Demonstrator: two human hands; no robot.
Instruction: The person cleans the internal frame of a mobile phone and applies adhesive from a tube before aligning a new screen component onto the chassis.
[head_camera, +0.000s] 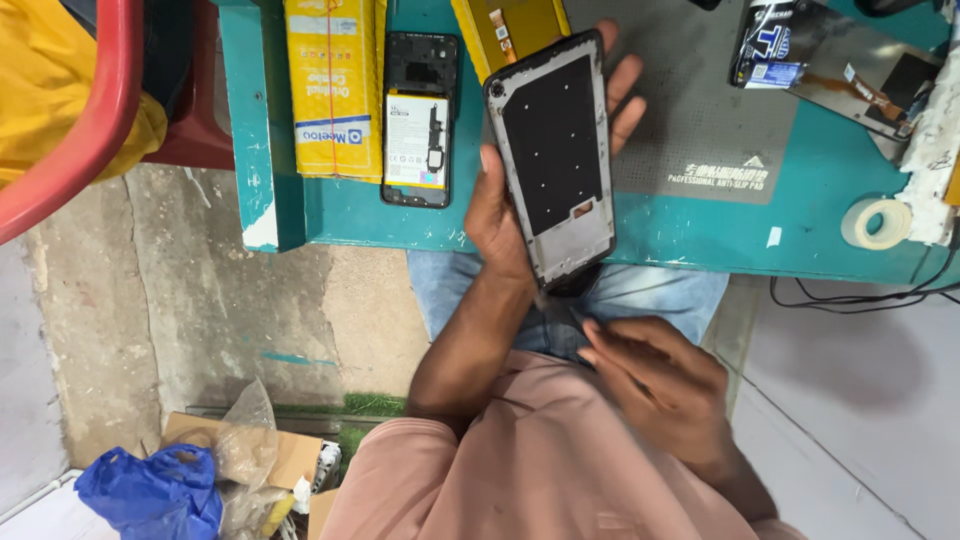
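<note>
I count two opened phones: the frame (555, 160) I hold and one lying on the table (421, 120). One tape roll (878, 223), one yellow box (333, 85), one grey mat (700, 100).

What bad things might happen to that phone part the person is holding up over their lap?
1. The left hand alone holds the black, grey-edged phone frame, beyond the teal table's edge; a slip would probably drop it onto the lap or floor.
2. The right hand pinches something too small to identify, which might get lost.
3. The opened black phone lies near the edge and might get knocked off.
</note>
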